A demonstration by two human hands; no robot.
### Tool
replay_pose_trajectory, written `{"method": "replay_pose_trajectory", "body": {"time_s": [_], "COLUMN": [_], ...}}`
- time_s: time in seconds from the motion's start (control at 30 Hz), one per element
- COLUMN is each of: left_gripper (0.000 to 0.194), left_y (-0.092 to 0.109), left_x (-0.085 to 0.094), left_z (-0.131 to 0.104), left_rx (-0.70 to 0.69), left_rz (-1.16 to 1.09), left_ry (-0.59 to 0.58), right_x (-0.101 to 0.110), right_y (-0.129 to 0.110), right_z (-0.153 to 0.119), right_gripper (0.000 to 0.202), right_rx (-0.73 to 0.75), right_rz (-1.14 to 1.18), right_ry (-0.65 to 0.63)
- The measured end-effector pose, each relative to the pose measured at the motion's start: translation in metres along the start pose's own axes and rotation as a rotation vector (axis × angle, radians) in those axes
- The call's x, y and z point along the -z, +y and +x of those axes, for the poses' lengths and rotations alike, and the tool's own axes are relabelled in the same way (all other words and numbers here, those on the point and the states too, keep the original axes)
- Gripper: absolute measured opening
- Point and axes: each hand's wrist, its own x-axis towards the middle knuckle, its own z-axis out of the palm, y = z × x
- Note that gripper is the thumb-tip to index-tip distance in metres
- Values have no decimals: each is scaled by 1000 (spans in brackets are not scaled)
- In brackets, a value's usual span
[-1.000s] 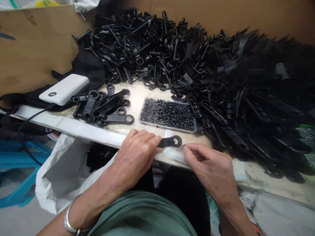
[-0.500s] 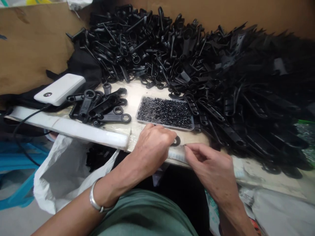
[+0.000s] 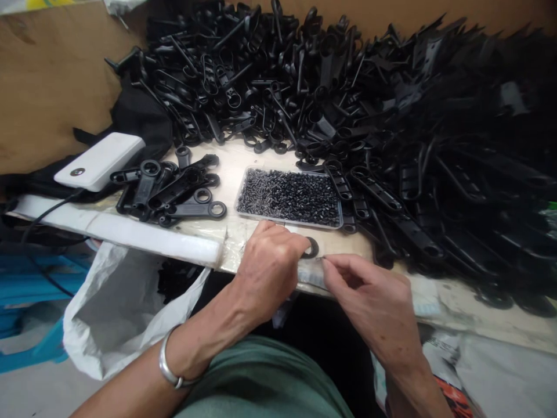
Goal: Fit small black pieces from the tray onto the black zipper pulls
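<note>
Brace with left grip [image 3: 270, 268] closed on black ring-ended plastic arm [image 3: 314, 247]; steady right grip [image 3: 373, 299], pinching tiny dark piece [image 3: 321, 258] four o'clock from it.

Brown walls [image 3: 47, 87] behind a pale worktable [image 3: 230, 158], a blue stool [image 3: 41, 350] on grey floor [image 3: 32, 388] at left.
</note>
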Motion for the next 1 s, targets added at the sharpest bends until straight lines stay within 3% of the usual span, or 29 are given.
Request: {"method": "replay_pose_trajectory", "body": {"time_s": [0.23,0.63,1.0], "left_gripper": [24,22,20], "left_y": [0,1,-1], "left_x": [-5,-8,-9], "left_z": [-2,-4,-5], "left_rx": [-42,-117,-93], "left_rz": [5,102,39], "left_ry": [82,94,100], "right_x": [-1,-5,-4], "right_y": [0,2,4], "right_z": [0,0,1], "right_gripper": [10,9,10], "right_rx": [-2,11,-37], "right_rz": [2,13,53], "right_ry": [-4,-2,-27]}}
